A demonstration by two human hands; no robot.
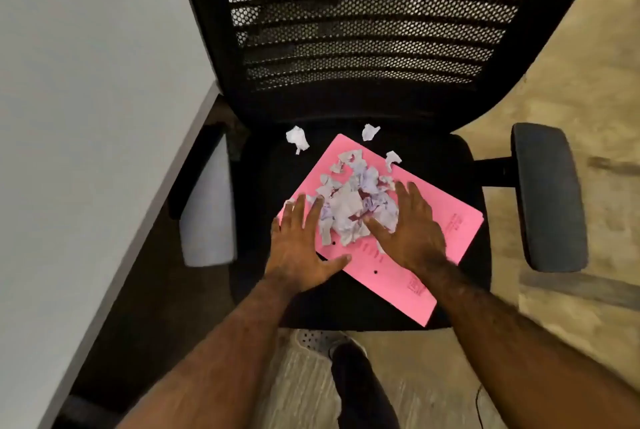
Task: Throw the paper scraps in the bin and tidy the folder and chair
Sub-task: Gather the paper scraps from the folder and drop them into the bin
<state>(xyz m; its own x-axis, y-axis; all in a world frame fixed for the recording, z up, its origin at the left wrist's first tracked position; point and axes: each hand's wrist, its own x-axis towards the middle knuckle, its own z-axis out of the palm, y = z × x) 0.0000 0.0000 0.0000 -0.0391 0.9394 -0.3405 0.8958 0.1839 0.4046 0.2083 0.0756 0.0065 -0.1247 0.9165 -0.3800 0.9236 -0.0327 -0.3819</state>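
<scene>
From the head camera, a pink folder (398, 241) lay on the black chair seat (464, 165) under a heap of paper scraps (356, 200), with the left hand (298, 248) and right hand (412, 231) spread open flat either side of the heap, three loose scraps near the backrest.

floor (588, 47): beige carpet | left: grey-white desk (86, 82)

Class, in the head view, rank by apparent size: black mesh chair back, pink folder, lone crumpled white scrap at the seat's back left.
1. Black mesh chair back
2. Pink folder
3. Crumpled white scrap
</scene>
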